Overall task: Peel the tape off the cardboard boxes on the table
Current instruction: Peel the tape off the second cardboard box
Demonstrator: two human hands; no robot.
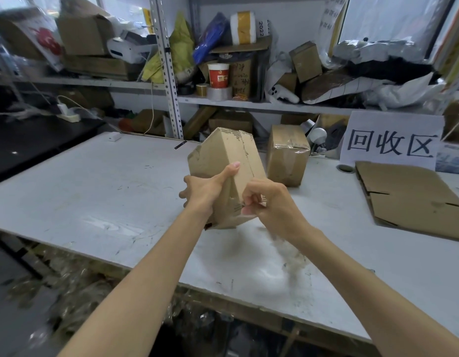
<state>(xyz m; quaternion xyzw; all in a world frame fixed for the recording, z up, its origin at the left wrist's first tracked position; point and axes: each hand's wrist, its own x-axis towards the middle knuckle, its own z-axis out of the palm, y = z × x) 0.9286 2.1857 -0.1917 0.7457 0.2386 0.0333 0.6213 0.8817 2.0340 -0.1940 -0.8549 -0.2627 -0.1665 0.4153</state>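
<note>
While the cardboard box (223, 163) hangs tilted above the surface (94, 191), lifted clear of it with one corner pointing down, other things lie all round it. Just behind the box to the right stands a second box (285, 166), upright on the surface, with clear tape (290, 146) shining across its top and sides. Farther right of the box a flattened sheet of cardboard (408, 202) lies on the surface, and behind it a white sign (393, 140) with three large black characters stands upright. Below the box, under the right wrist, shows a pale blurred wisp (292, 256) — what it is I cannot tell.

The left grip (205, 189) closes round the box's left side, thumb stretched up along the front face, fingers curled behind. The right grip (269, 202) is curled tight at the box's near lower edge, thumb and fingertips pinching there; whether tape sits between them is hidden. The left wrist covers the box's lowest corner.

The surface is white, scuffed and marked with dark scratches. Behind the box runs a metal shelf (249, 104) crammed with cartons and bags, a red-and-white paper cup (218, 74) and a roll of tape (219, 92). Left of the box, beyond the surface, a white power strip (68, 115) rests on a dark top. Below the box, past the surface's near edge, crumpled clear scraps (76, 292) are heaped on the floor.
</note>
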